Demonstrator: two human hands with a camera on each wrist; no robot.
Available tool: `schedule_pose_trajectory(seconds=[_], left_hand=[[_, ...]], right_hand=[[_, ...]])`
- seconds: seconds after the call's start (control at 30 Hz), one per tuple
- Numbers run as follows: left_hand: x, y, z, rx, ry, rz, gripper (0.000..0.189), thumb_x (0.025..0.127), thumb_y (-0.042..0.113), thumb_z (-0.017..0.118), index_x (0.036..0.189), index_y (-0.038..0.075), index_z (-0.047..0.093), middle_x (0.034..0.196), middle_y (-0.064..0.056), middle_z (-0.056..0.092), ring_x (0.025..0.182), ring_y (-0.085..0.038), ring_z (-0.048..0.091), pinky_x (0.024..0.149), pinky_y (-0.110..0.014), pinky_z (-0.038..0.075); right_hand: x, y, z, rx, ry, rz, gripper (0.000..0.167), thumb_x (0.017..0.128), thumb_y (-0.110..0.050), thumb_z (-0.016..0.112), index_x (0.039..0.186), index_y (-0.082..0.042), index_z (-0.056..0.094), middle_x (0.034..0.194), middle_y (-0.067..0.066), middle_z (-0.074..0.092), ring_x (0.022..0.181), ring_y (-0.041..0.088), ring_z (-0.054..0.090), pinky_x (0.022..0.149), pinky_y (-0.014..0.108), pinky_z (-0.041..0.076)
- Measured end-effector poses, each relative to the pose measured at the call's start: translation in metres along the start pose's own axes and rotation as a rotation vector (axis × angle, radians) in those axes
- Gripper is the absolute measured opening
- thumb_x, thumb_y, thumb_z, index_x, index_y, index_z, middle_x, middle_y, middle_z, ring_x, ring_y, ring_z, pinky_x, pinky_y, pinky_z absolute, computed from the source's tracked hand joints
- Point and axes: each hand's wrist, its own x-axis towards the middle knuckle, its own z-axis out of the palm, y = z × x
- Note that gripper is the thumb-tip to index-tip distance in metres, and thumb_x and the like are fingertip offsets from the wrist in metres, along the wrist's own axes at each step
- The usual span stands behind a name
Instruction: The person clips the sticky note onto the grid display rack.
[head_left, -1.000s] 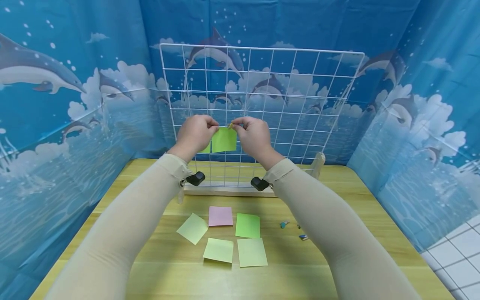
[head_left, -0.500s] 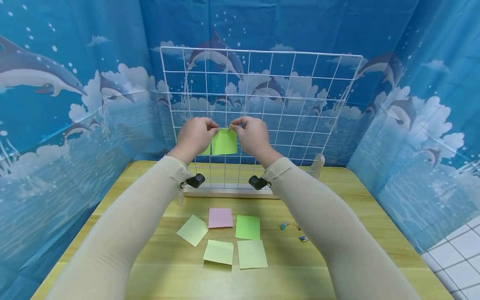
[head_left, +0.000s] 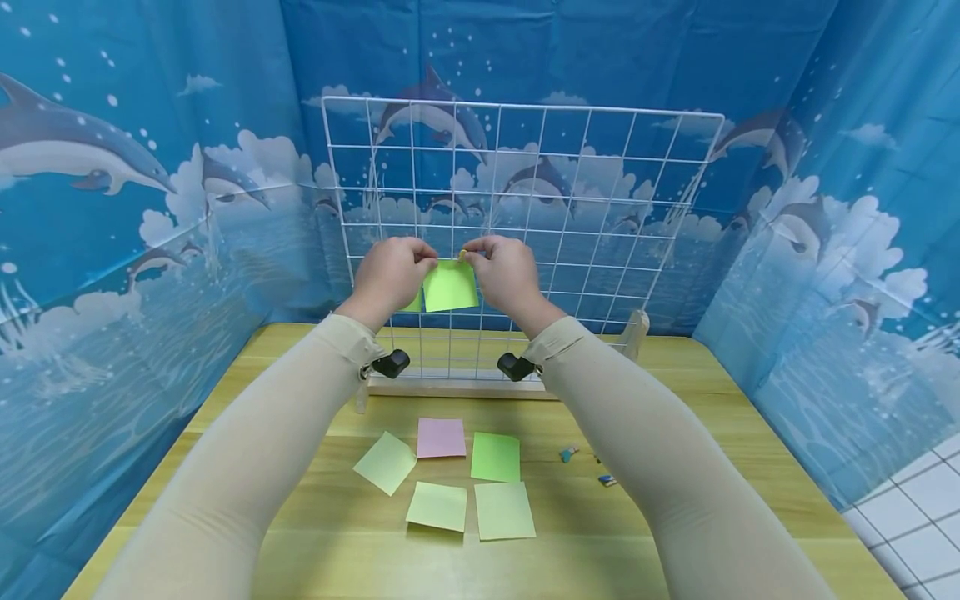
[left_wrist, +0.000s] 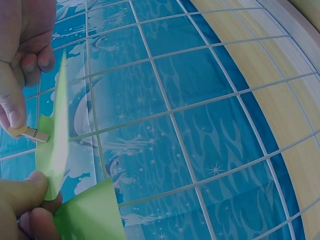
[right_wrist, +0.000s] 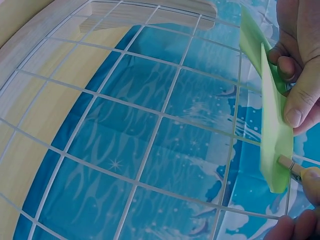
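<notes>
A bright green sticky note (head_left: 450,287) hangs in front of the white wire grid (head_left: 525,105), between my two hands. At its upper left corner my left hand (head_left: 392,271) pinches it between thumb and fingers. My right hand (head_left: 512,268) pinches a small wooden clothespin (right_wrist: 287,164) with a yellow end, whose tip meets the note's top edge. Whether the clothespin also bites a wire cannot be told. Another green note (left_wrist: 95,212) is on the grid just left of the first, partly hidden by my left hand in the head view.
On the wooden table (head_left: 300,550) lie a pink note (head_left: 441,438), a green note (head_left: 496,457) and several pale yellow-green notes (head_left: 438,505). Small clothespins (head_left: 569,454) lie to the right, near my right forearm. The grid stands on a wooden base (head_left: 450,387).
The held note's lower edge has swung slightly right and outward. Both hands keep their hold near the same spot, while the whole head view has shifted a little.
</notes>
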Motion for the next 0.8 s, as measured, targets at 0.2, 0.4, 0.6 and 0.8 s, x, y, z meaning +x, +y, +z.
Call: schedule_pose_trajectory(seconds=[0.2,0.4,0.6,0.8], left_hand=[[0.000,0.000,0.000,0.003,0.004,0.004,0.030,0.111,0.032,0.055,0.128,0.017,0.075,0.124,-0.004,0.075,0.094,-0.022,0.068,0.082,-0.038,0.058],[-0.002,0.001,0.000,0.008,0.011,0.008,0.030,0.111,0.033,0.056,0.129,0.017,0.075,0.123,-0.004,0.075,0.094,-0.022,0.068,0.081,-0.038,0.058],[-0.002,0.001,0.000,0.008,0.012,0.008,0.031,0.111,0.033,0.056,0.129,0.017,0.074,0.125,-0.003,0.075,0.096,-0.022,0.068,0.082,-0.038,0.058],[-0.002,0.001,0.002,0.017,0.020,0.009,0.031,0.111,0.033,0.055,0.129,0.017,0.075,0.124,-0.003,0.075,0.094,-0.022,0.068,0.081,-0.038,0.058]], right_hand=[[0.000,-0.001,0.000,-0.012,-0.008,-0.001,0.031,0.111,-0.030,0.057,0.131,-0.017,0.075,0.108,0.003,0.078,0.046,0.017,0.034,0.046,0.028,0.031],[-0.001,-0.001,0.000,-0.050,-0.011,-0.007,0.034,0.111,-0.032,0.055,0.137,-0.019,0.072,0.103,0.005,0.079,0.045,0.016,0.033,0.045,0.027,0.032],[-0.003,0.003,0.000,-0.095,-0.008,-0.057,0.035,0.112,-0.032,0.054,0.141,-0.021,0.069,0.092,0.006,0.079,0.043,0.015,0.032,0.044,0.026,0.030],[-0.006,0.011,0.001,-0.120,-0.001,-0.113,0.036,0.112,-0.028,0.054,0.146,-0.023,0.065,0.058,0.005,0.056,0.042,0.015,0.033,0.044,0.026,0.030]])
